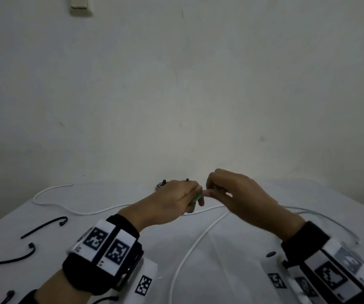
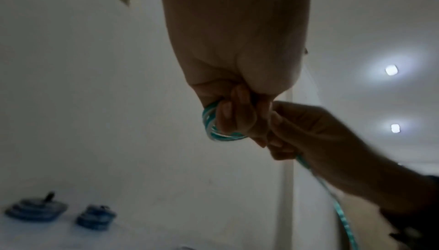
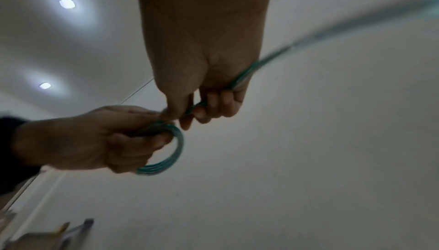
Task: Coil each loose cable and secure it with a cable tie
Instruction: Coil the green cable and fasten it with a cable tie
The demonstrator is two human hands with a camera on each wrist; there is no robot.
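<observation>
A pale bare wall rises behind a white table (image 1: pixel 231 242). Above the table's far edge, the left hand (image 1: pixel 172 200) clenches a small coil of thin teal-and-white cable (image 3: pixel 177 145), several loops stacked. The right hand (image 1: pixel 240 194), touching it, pinches the cable's loose run (image 2: pixel 337 211) between thumb and curled fingers. Black plastic cable ties (image 1: pixel 45 229) lie near the left edge; a white cable (image 1: pixel 189 249) crosses the middle.

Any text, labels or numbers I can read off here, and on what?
No readable text in any view.
Left wristband: square black-and-white coded markers plus tiny print, too small to read.
Right wristband: the same kind of markers, blurred.
White blocks under the wrists: coded markers only, no words.
</observation>
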